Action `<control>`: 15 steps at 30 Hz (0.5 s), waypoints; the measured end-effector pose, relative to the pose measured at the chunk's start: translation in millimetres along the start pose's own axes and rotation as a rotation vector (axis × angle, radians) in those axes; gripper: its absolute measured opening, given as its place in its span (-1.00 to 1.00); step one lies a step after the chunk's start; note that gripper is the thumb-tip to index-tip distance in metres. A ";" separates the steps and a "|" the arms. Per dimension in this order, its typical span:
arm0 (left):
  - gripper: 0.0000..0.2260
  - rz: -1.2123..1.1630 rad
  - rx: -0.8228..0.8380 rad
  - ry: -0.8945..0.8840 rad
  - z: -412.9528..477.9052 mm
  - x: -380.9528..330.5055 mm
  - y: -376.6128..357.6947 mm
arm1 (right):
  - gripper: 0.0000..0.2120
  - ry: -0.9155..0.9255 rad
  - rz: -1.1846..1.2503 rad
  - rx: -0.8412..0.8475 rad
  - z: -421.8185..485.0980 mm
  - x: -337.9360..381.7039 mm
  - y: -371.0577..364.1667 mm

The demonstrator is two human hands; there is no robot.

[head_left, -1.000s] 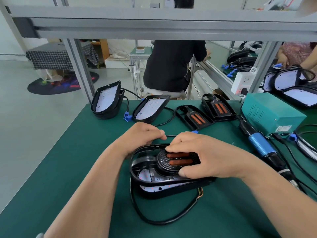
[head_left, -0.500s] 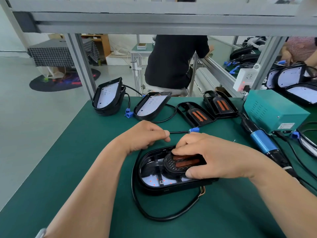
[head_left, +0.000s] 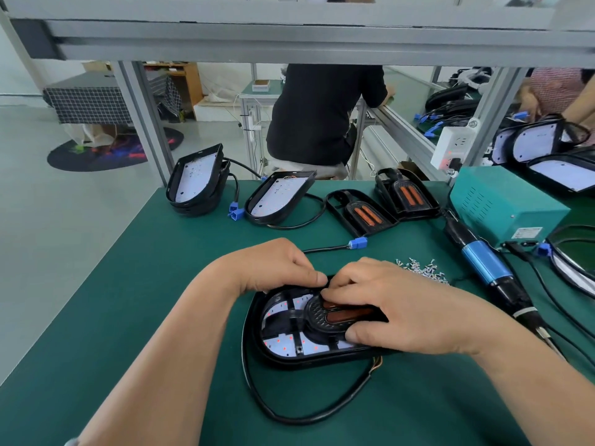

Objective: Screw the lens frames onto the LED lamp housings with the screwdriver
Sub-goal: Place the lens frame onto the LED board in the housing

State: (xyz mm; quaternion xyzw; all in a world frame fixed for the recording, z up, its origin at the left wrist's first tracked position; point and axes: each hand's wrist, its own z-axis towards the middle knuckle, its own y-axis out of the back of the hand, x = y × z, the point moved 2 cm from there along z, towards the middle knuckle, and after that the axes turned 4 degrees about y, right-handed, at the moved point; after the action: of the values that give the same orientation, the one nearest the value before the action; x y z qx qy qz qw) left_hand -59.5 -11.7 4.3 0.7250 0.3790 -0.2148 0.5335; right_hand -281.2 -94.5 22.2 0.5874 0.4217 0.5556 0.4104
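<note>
A black LED lamp housing (head_left: pixel 257 333) lies flat on the green mat in front of me, its white LED board showing. A black lens frame (head_left: pixel 317 317) with two orange strips sits in it. My right hand (head_left: pixel 402 310) covers the frame's right part, thumb curled at its near edge and fingers at its far edge. My left hand (head_left: pixel 273 265) grips the housing's far rim with curled fingers. The blue and black electric screwdriver (head_left: pixel 486 265) lies on the mat to the right, apart from both hands. A heap of small screws (head_left: pixel 421 268) lies just beyond my right hand.
At the back of the mat stand two more housings (head_left: pixel 196 181) (head_left: pixel 277 197) and two spare lens frames (head_left: pixel 360 214) (head_left: pixel 409 194). A teal power box (head_left: pixel 502 204) sits back right. A black cable (head_left: pixel 289 410) loops near the housing. Another person sits beyond the bench.
The lens frame has dropped from tilted to seated in the housing. My right hand slid right across it and my left hand closed on the far rim. The screws came into view.
</note>
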 end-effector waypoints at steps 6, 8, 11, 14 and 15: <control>-0.73 0.035 -0.006 -0.098 4.9 -2.2 -5.5 | -0.31 0.001 0.045 -0.019 -11.5 -1.9 -6.8; -0.74 0.031 0.000 -0.115 6.8 -1.8 -7.0 | -0.25 0.001 0.102 -0.024 -18.6 -4.1 -6.5; -0.69 0.003 -0.007 -0.145 10.7 0.1 -8.4 | -0.23 -0.011 0.101 -0.041 -25.5 -4.4 -7.0; -0.65 -0.022 -0.029 -0.173 14.6 1.5 -11.6 | -0.32 -0.049 0.269 -0.143 -36.6 -6.9 -3.7; -0.66 -0.030 -0.039 -0.177 15.9 2.2 -12.6 | -0.38 -0.104 0.365 -0.222 -42.4 -11.5 0.7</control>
State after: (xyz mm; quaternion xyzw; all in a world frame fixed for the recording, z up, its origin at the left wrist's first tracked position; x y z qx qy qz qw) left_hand -66.5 -24.0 -10.3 0.6867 0.3453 -0.2786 0.5758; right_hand -323.8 -105.1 21.3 0.6331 0.2230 0.6325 0.3866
